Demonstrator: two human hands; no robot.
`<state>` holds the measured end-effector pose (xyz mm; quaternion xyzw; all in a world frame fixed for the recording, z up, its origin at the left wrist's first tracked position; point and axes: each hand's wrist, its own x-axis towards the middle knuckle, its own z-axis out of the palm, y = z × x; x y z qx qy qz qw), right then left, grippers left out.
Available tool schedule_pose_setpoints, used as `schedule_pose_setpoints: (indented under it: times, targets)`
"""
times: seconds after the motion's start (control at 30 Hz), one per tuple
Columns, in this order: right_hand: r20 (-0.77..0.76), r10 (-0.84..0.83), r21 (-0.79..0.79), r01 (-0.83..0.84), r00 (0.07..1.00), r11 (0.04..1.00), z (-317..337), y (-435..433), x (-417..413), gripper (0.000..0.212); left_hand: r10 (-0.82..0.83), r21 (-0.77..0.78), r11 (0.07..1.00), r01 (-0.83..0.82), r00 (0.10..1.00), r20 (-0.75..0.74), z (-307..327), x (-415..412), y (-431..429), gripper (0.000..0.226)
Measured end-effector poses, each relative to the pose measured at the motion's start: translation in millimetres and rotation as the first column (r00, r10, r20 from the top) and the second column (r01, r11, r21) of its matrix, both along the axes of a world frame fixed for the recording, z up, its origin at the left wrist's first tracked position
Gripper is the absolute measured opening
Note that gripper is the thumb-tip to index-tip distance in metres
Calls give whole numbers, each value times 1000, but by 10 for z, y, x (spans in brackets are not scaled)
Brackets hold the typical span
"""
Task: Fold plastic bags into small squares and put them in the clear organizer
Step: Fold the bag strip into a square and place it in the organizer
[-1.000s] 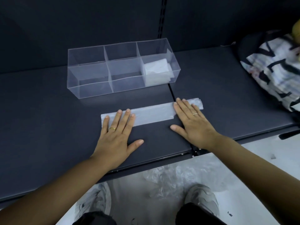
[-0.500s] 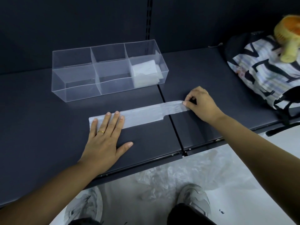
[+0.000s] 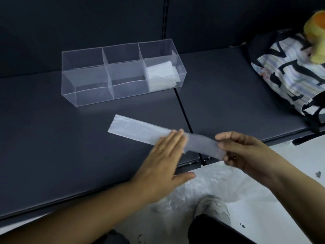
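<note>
A plastic bag folded into a long narrow strip (image 3: 139,129) lies slanted across the dark shelf (image 3: 52,138). My right hand (image 3: 246,152) pinches the strip's right end and holds it lifted off the shelf near the front edge. My left hand (image 3: 163,159) lies flat with straight fingers pressing the middle of the strip. Behind it stands the clear organizer (image 3: 88,92) with three compartments. Its right compartment holds folded bags (image 3: 161,72); the other two look empty.
A patterned bag (image 3: 284,71) with a yellow plush toy (image 3: 316,27) sits at the shelf's right end. Loose clear plastic bags (image 3: 211,184) lie on the floor by my shoes below the shelf edge. A seam (image 3: 184,111) splits the shelf.
My right hand has pulled the strip's right end toward me and lifted it, turning the strip diagonal. My left hand slid right from the left end to the middle.
</note>
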<state>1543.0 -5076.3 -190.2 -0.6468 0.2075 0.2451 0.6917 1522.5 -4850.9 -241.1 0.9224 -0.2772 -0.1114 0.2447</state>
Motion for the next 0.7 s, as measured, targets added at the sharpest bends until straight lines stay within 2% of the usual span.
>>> schedule_pose_setpoints:
  times: [0.07,0.1,0.17,0.23,0.3,0.33,0.47,0.5,0.57,0.63,0.7]
  targets:
    - [15,123,53,-124,992,991,160,131,-97,32,78,-158,984,-84,996,-42,90,-12,-193,84]
    - [44,184,72,-187,982,980,228,197,-115,34,148,-275,946,-171,983,-104,149,-4,-261,78]
    - [147,243,65,-254,959,965,330,294,-72,37,245,-472,798,-374,918,-312,275,14,-316,58]
    - [300,237,-22,-242,924,970,358,302,78,39,262,-564,645,-517,842,-472,380,45,-260,35]
    - [409,328,-154,-289,852,945,302,259,300,43,228,-593,518,-616,768,-598,457,119,-153,27]
    - [411,412,-186,-368,813,911,237,247,417,48,193,-600,469,-648,739,-646,469,170,-89,26]
    - [292,718,-73,-734,631,675,-52,401,736,67,-45,-621,328,-712,645,-763,440,349,146,39]
    - [274,767,-39,-790,580,611,-111,462,776,61,-98,-617,302,-726,621,-778,415,387,199,39]
    - [246,835,-57,-852,493,520,-205,576,824,35,-150,-590,252,-767,571,-807,342,465,303,37]
    - [161,836,-141,-827,524,545,-285,627,861,24,-121,-528,207,-824,514,-849,235,540,413,33]
    - [80,774,-262,-736,629,625,-363,618,882,22,-20,-430,175,-886,433,-901,116,597,518,27]
